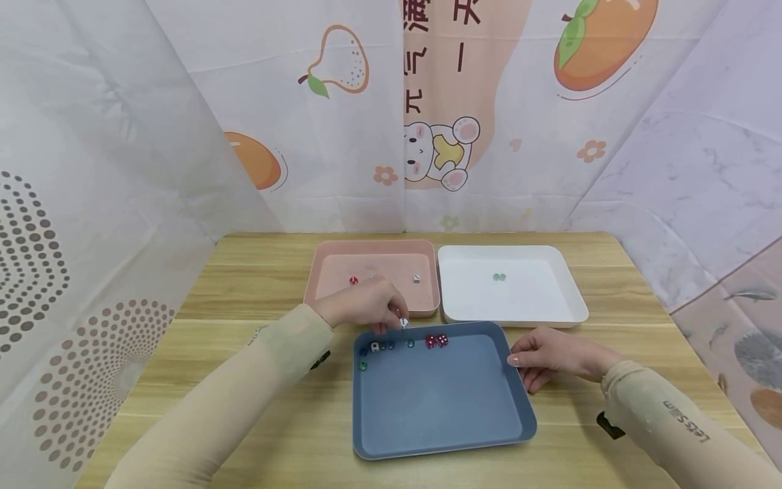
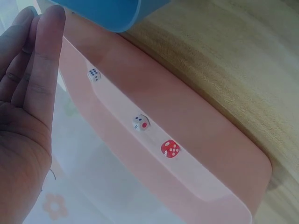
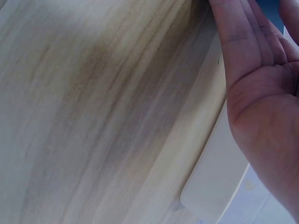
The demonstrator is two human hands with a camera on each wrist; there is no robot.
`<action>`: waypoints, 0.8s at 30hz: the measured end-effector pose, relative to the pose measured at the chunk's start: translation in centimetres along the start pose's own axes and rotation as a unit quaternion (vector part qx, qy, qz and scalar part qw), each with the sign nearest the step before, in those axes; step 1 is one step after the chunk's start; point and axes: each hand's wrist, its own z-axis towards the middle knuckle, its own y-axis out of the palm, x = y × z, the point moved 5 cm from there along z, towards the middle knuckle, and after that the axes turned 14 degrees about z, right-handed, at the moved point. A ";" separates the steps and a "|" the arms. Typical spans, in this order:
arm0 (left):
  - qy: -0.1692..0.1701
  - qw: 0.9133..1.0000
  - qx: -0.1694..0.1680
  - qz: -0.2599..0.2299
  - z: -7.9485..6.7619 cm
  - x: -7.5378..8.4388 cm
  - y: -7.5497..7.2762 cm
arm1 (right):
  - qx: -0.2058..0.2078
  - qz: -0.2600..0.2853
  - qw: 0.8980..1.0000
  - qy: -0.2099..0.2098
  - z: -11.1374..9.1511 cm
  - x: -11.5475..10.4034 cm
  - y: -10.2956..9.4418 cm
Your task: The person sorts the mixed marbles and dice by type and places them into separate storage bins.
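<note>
My left hand [image 1: 368, 303] pinches a small white die [image 1: 404, 323] at its fingertips, above the back rim of the blue tray [image 1: 446, 407]. Inside that tray, along the back, lie two red dice [image 1: 436, 341], a white die [image 1: 375, 347] and several blue and green round beads [image 1: 363, 366]. At the tray's right side, my right hand [image 1: 554, 354] grips the rim, thumb on top and fingers outside. Behind my left hand the pink tray [image 1: 394, 265] holds a red die [image 2: 170, 149] and two white dice [image 2: 140, 122]. In the left wrist view, the pinched die is hidden.
Beside the pink tray stands a white tray [image 1: 519, 299] with two pale green beads [image 1: 499, 277] in it. All the trays rest on a wooden table [image 1: 244, 305]. A printed curtain [image 1: 342, 149] hangs behind the table's back edge.
</note>
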 end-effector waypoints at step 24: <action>-0.019 0.999 0.025 0.008 0.5 -1.7 -1.0 | 0.003 0.009 1.000 0.000 0.0 0.2 -0.1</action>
